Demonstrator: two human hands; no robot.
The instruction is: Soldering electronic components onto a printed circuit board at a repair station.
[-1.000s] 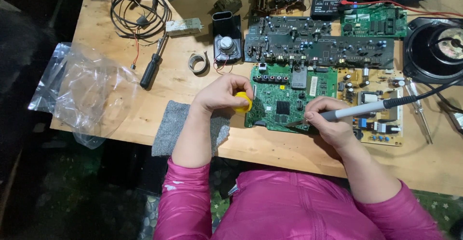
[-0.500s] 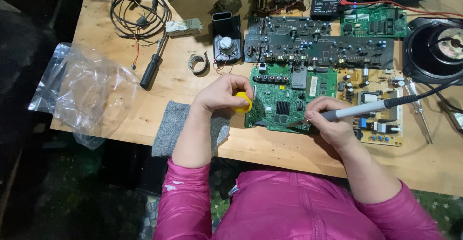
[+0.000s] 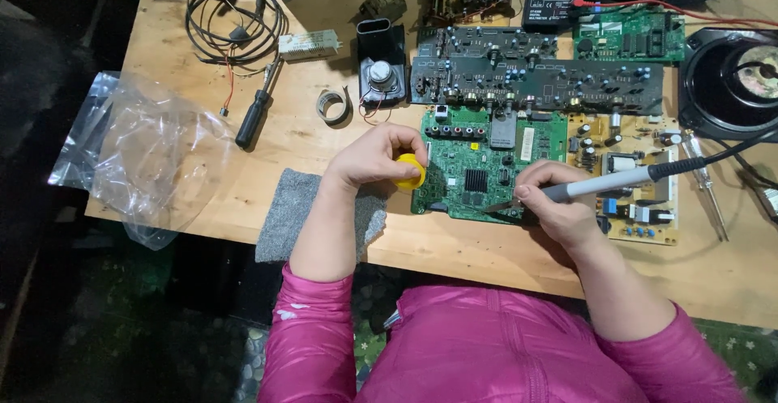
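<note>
Left hand (image 3: 374, 157) closed on yellow round object (image 3: 412, 171), right hand (image 3: 559, 208) pinching soldering iron (image 3: 616, 181) over green circuit board (image 3: 486, 168).

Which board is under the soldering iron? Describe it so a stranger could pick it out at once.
Start at the wooden table and find its near edge, where the two hands work. Between the left hand, which grips a small yellow object, and the right hand, which holds the soldering iron, lies the green circuit board. Unlike the long dark board behind it and the tan board beside it, it carries a square black chip at its centre.
</note>
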